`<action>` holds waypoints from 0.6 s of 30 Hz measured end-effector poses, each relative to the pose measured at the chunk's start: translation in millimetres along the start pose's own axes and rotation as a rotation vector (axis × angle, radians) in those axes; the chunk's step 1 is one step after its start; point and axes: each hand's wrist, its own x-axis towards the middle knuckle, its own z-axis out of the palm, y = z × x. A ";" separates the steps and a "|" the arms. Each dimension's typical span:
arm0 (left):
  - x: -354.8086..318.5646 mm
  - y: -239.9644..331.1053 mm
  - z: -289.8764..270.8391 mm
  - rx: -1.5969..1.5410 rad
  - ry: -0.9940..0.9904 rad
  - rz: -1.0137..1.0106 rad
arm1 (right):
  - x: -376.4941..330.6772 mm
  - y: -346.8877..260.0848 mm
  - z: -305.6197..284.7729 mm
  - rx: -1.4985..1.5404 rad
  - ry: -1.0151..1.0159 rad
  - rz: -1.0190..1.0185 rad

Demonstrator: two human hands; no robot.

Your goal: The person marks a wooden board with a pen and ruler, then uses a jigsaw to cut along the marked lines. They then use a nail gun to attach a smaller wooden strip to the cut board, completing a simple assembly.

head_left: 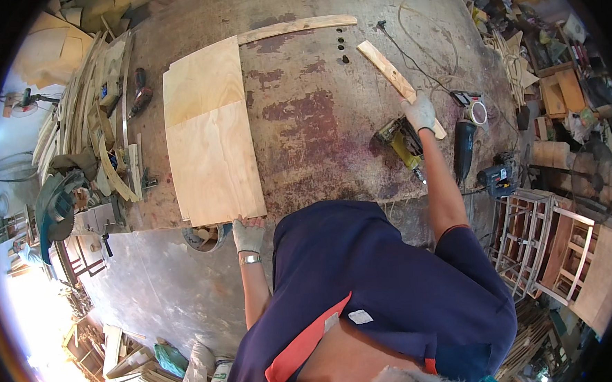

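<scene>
A pale plywood panel (214,158), with a crosswise line dividing its two tones, lies flat at the table's near edge, left of centre. My left hand (248,237), in a light glove with bare fingertips, is closed at the panel's near right corner; part of its fingers is hidden. My right hand (419,112), also gloved, is wrapped round a narrow wooden strip (386,69) that slants across the table on the right. Beside that hand lies a yellow-and-black nail gun (404,144). Another long wooden strip (297,27) touches the panel's far right corner.
Right of the nail gun lie a dark angle grinder (465,141) and a blue-black power tool (499,179). A cord (413,61) crosses the worn table (305,170). Farther left are a drill (140,96), stacked wood strips (80,106) and a mitre saw (61,211).
</scene>
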 end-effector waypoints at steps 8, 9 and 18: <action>12.5 -15.4 17.6 0.008 0.112 0.099 | 31.4 23.4 2.2 -0.170 -0.161 -0.044; 13.9 -17.0 18.7 -0.022 0.192 0.068 | 32.9 24.9 5.8 -0.178 -0.189 -0.037; 12.2 -18.7 34.3 0.025 0.239 0.110 | 38.7 23.7 14.4 -0.229 -0.088 -0.316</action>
